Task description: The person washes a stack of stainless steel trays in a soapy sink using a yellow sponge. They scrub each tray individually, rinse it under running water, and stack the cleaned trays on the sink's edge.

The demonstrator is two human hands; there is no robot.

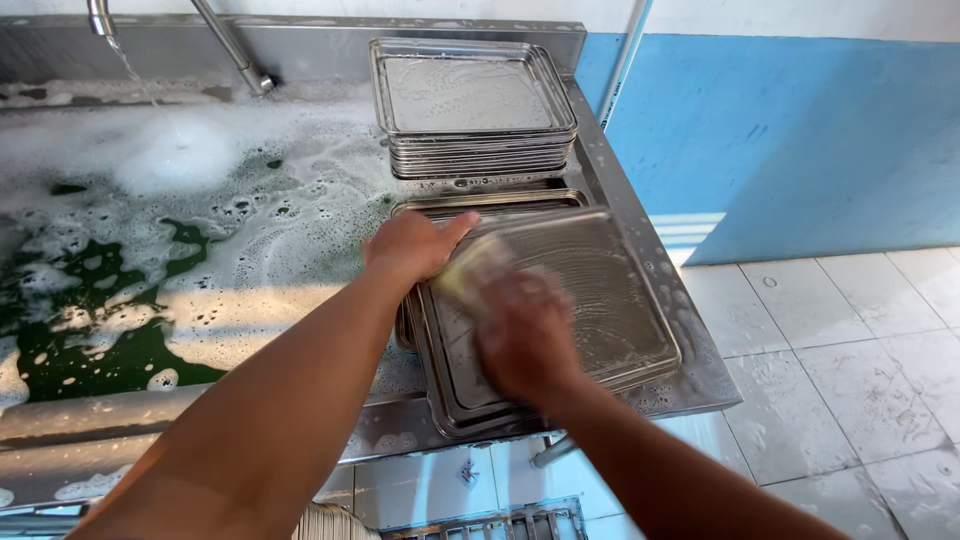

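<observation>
My left hand [408, 248] grips the far left corner of a square steel tray [610, 300] that lies on top of a short stack of trays at the sink's right end. My right hand [525, 335], blurred by motion, presses a yellow sponge [470, 270] against the soapy inside of that top tray. A second, taller stack of steel trays [475, 105] sits behind, near the back wall of the sink.
The steel sink [180, 240] to the left is full of green water and white foam. A tap [105, 20] at the back left runs water. A blue wall [790, 140] and white tiled floor [850, 370] lie to the right.
</observation>
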